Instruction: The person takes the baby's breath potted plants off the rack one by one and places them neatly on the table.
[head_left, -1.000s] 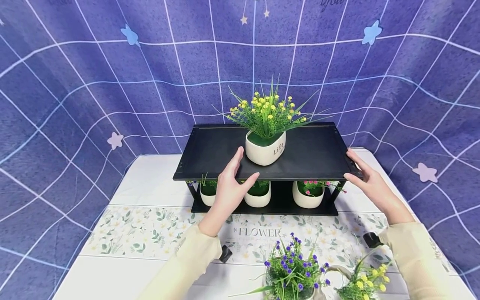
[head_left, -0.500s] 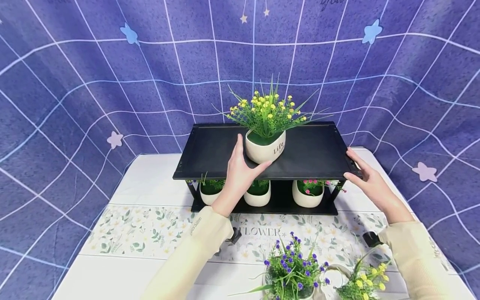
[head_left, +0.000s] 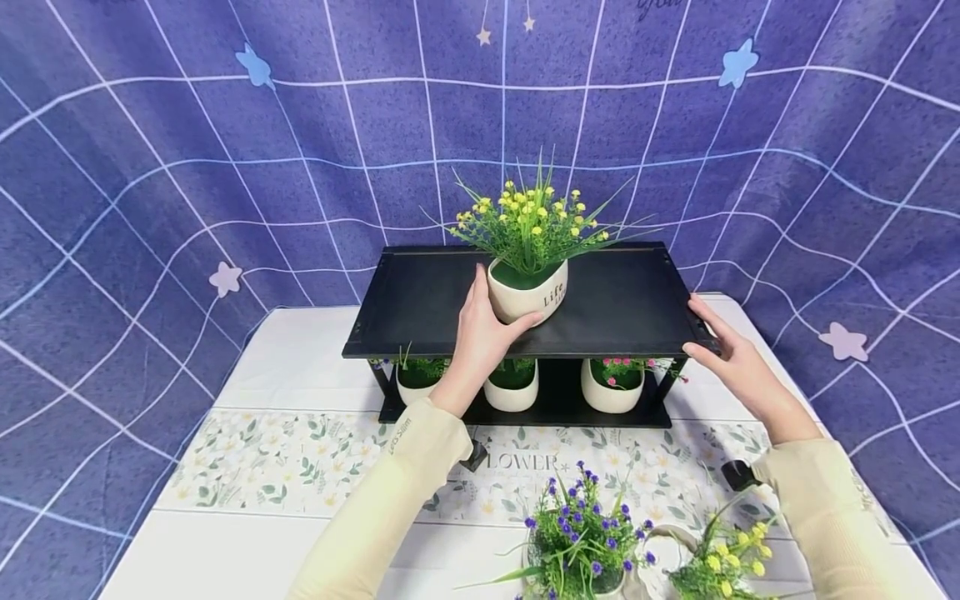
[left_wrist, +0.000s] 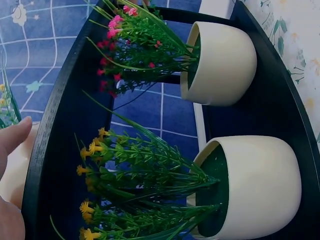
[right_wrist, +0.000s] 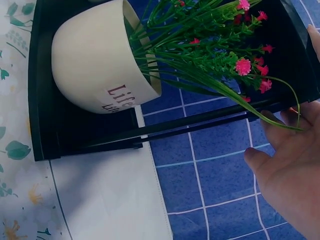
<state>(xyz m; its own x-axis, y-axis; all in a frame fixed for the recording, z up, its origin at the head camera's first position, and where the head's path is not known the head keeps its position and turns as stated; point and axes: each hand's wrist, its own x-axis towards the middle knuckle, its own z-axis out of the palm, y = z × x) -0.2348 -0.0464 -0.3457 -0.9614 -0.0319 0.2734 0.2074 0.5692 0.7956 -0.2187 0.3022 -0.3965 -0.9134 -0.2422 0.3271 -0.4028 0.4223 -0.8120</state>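
Observation:
A white flower pot with yellow flowers and lettering on its side stands on the top board of a black two-tier shelf. My left hand holds this pot from the left and front, its thumb across the front and its fingers along the left side. At the board's right end, my right hand grips the shelf edge; part of its fingers is hidden behind the board in the right wrist view. Below on the lower tier stand several white pots, among them one with pink flowers and one with yellow flowers.
On the table's near side stand a plant with purple flowers and another with yellow flowers. A floral runner crosses the white table. Behind the shelf hangs a blue checked curtain with stars.
My left hand has moved up and to the right, from beside the upper pot to a hold on it. My right hand has stayed at the shelf's right end.

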